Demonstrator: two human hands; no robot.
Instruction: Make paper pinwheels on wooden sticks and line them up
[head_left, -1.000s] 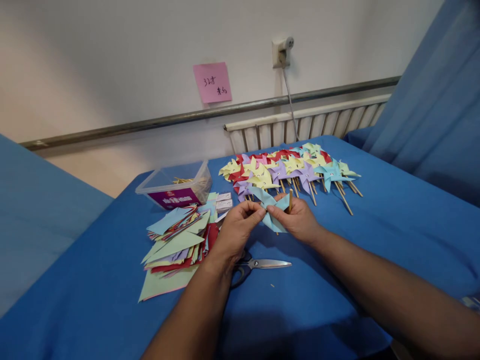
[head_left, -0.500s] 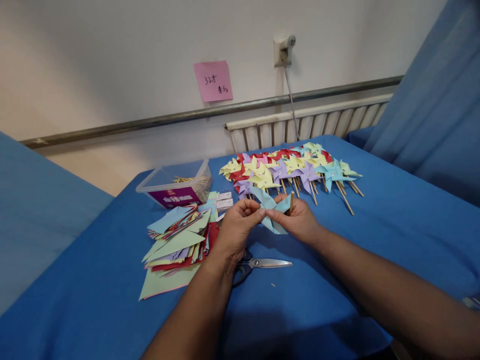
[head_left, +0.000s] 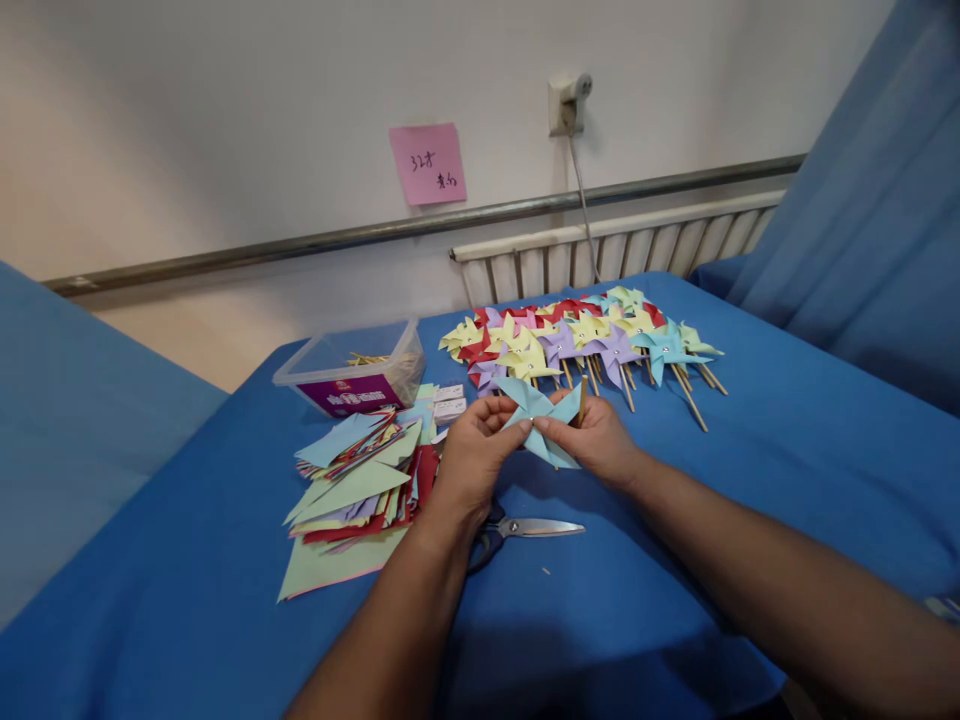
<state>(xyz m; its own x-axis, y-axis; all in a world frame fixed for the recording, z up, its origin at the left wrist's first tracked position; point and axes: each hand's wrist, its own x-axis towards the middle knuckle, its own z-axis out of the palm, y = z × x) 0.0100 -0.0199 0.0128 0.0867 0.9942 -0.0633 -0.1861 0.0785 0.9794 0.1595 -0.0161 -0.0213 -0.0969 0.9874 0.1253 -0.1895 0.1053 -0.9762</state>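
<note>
A light blue paper pinwheel (head_left: 553,449) is held between my two hands above the blue-covered table. My left hand (head_left: 480,445) pinches it near its centre with thumb and fingers. From the other side my right hand (head_left: 596,440) presses its thumb near the same centre, where a small pin head shows. A wooden stick (head_left: 583,400) stands up at the right hand's fingers, partly hidden behind the paper. Scissors (head_left: 536,527) lie below the hands, their dark handles partly covered by my left wrist.
Behind my hands lie several finished pinwheels (head_left: 616,346) on sticks. To the left are stacked coloured paper sheets (head_left: 352,490), small white boxes (head_left: 449,402) and a clear plastic box (head_left: 349,375) holding sticks. A radiator (head_left: 615,245) and metal rail (head_left: 337,238) run along the wall.
The pinwheel has tilted slightly so its face shows more fully, and a stick tip now shows below it. Both hands keep their grip almost in place.
</note>
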